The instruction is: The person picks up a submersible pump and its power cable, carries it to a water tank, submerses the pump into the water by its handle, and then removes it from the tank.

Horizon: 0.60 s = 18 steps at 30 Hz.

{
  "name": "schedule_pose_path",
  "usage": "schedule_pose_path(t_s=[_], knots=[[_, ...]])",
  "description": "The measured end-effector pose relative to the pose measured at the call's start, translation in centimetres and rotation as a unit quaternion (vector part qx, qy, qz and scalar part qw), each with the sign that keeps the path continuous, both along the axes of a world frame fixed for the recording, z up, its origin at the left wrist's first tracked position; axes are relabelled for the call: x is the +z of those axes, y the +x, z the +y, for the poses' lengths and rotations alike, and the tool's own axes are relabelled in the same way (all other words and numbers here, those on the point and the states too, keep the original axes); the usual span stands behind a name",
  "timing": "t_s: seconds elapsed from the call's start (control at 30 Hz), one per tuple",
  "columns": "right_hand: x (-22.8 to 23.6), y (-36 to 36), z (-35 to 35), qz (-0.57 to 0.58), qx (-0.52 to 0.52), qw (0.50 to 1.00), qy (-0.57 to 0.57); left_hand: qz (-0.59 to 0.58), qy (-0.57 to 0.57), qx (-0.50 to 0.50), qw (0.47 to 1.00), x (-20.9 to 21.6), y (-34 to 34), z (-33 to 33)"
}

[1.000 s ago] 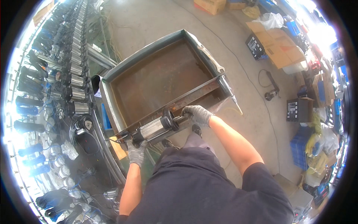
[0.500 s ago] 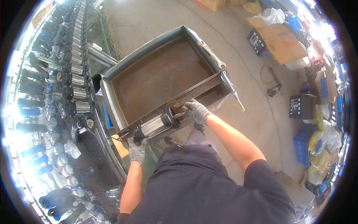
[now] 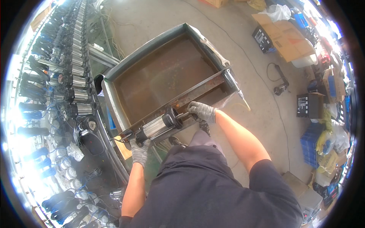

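Observation:
A pump-like motor unit [image 3: 155,128], a silver cylinder with black end pieces, lies across the near side of a metal tub [image 3: 114,110], beside a rusty crossbar [image 3: 199,88]. My gloved left hand [image 3: 140,152] grips the black part at its left end, fingers curled and partly hidden. Off the right end, my gloved right hand [image 3: 202,111] is closed around a thin metal rod-like piece [image 3: 185,115] in line with the unit. Whether this is the shaft or a tool is too small to tell. Brownish liquid [image 3: 163,72] fills the tub.
A large wrench [image 3: 215,52] lies on the tub's right rim, above a nozzle with a pale hose [image 3: 243,100]. Similar silver units [image 3: 78,81] line a rack at left. On the floor at right sit a corded power tool [image 3: 280,88], cardboard boxes [image 3: 291,40] and blue crates [image 3: 308,148].
My right hand has shifted slightly away from the unit's end, and more of the rod shows. My left hand stays on the unit. The whole view has moved slightly.

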State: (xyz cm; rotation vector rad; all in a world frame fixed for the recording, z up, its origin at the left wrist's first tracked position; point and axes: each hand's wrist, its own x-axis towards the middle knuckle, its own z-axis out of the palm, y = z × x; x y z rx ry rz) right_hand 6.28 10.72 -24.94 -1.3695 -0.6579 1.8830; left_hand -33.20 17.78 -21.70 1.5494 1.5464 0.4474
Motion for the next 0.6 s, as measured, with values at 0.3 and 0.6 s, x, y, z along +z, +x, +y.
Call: schedule_pose_path(t_s=[0.3,0.6], knots=[[0.1,0.2,-0.5,0.094,-0.08,0.992,0.007,0.006,-0.01,0.002,1.0,-1.6,-1.0,0.2],[0.8,-0.7,-1.9,0.106,-0.121,0.987,0.017,0.032,0.01,-0.008,0.999,-1.1,-1.0,0.2]])
